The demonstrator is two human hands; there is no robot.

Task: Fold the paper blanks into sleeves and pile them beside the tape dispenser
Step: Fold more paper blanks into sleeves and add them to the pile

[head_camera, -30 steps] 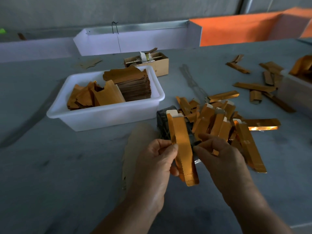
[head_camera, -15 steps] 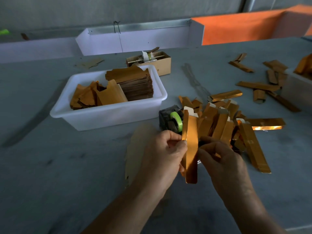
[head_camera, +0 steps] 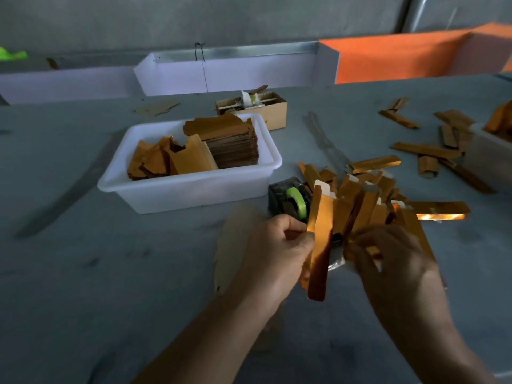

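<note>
My left hand (head_camera: 277, 256) pinches a folded gold paper sleeve (head_camera: 320, 245) by its left edge and holds it upright, just in front of the black tape dispenser (head_camera: 288, 200) with its green roll. My right hand (head_camera: 396, 261) is blurred, its fingers curled, right of the sleeve and over the near end of the pile of finished gold sleeves (head_camera: 360, 195); whether it holds anything is unclear. The pile lies directly right of the dispenser. Flat paper blanks (head_camera: 230, 139) are stacked in a white tub (head_camera: 194, 184).
A pale flat sheet (head_camera: 235, 239) lies on the grey table under my left hand. A small cardboard box (head_camera: 271, 112) stands behind the tub. More sleeves (head_camera: 426, 149) are scattered at the far right beside another white tub (head_camera: 487, 159).
The sleeve has been folded narrower and turned edge-on. My right hand has let go of it and moved right toward the pile; the left hand alone keeps it.
</note>
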